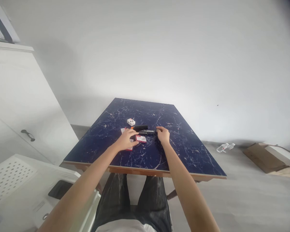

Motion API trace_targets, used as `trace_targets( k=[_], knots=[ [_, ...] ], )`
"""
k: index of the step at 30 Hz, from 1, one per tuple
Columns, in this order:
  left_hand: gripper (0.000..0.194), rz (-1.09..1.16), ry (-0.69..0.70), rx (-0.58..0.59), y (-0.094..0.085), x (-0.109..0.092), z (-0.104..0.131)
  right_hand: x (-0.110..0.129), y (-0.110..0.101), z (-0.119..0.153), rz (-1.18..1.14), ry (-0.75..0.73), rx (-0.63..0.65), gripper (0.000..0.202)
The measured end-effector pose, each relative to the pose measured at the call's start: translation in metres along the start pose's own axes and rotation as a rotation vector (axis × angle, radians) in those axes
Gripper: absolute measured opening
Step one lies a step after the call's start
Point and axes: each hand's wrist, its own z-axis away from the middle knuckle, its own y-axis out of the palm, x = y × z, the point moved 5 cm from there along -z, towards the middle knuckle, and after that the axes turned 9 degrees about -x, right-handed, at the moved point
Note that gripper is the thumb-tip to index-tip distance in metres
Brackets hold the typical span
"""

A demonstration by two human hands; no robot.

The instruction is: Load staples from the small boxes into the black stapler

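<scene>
My left hand (pixel 127 139) reaches over the table, its thumb and a fingertip at the left edges of a small red-and-white box (pixel 141 139). Other red-and-white boxes lie partly hidden under that hand; one shows its lower edge (pixel 129 149). A slim black-and-metal tool, somewhat like a stapler (pixel 147 132), lies just behind the held box. At its right end are the curled fingers of my right hand (pixel 163 134). Behind it is a thicker black piece with an orange end (pixel 140 127). Farther back, a small white box with red print (pixel 131 122) stands apart from both hands.
The blue marbled table (pixel 193 158) stands near a pale wall. Left are a white cabinet (pixel 16 90) and a low white surface holding a dark flat object (pixel 60 189). A cardboard box (pixel 263 158) and a clear plastic bottle (pixel 222 148) lie on the floor at right.
</scene>
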Motion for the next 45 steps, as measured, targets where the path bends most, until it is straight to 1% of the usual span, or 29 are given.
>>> trace_targets(
  k=[2, 4, 6, 8, 11, 17, 26, 29, 36, 45],
  knots=[
    [0.042, -0.067, 0.067, -0.045, -0.003, -0.004, 0.0, -0.001, 0.004, -0.005, 0.007, -0.017, 0.049, 0.021],
    [0.033, -0.144, 0.115, -0.144, -0.009, -0.007, -0.002, -0.002, 0.008, -0.007, -0.011, -0.04, 0.093, 0.027],
    [0.025, -0.2, 0.116, -0.256, -0.017, -0.004, -0.007, 0.0, 0.012, -0.004, -0.032, -0.071, 0.142, 0.031],
    [0.022, -0.238, 0.092, -0.343, -0.024, 0.002, -0.013, 0.004, 0.015, 0.0, -0.038, -0.103, 0.2, 0.031],
    [0.022, -0.281, 0.067, -0.416, -0.03, 0.01, -0.022, 0.011, 0.02, 0.006, -0.024, -0.142, 0.289, 0.028],
    [0.021, -0.374, 0.064, -0.401, -0.029, 0.013, -0.026, 0.015, 0.026, 0.011, 0.058, -0.2, 0.403, 0.023],
    [0.022, -0.469, 0.049, -0.416, -0.029, 0.021, -0.027, 0.017, 0.03, 0.011, 0.153, -0.271, 0.453, 0.025],
    [0.022, -0.482, 0.042, -0.417, -0.03, 0.021, -0.026, 0.018, 0.029, 0.012, 0.182, -0.284, 0.441, 0.025],
    [0.021, -0.493, 0.036, -0.383, -0.029, 0.019, -0.026, 0.019, 0.025, 0.008, 0.32, -0.285, 0.324, 0.019],
    [0.021, -0.483, 0.015, -0.38, -0.029, 0.023, -0.026, 0.023, 0.025, 0.011, 0.383, -0.296, 0.33, 0.023]
  ],
)
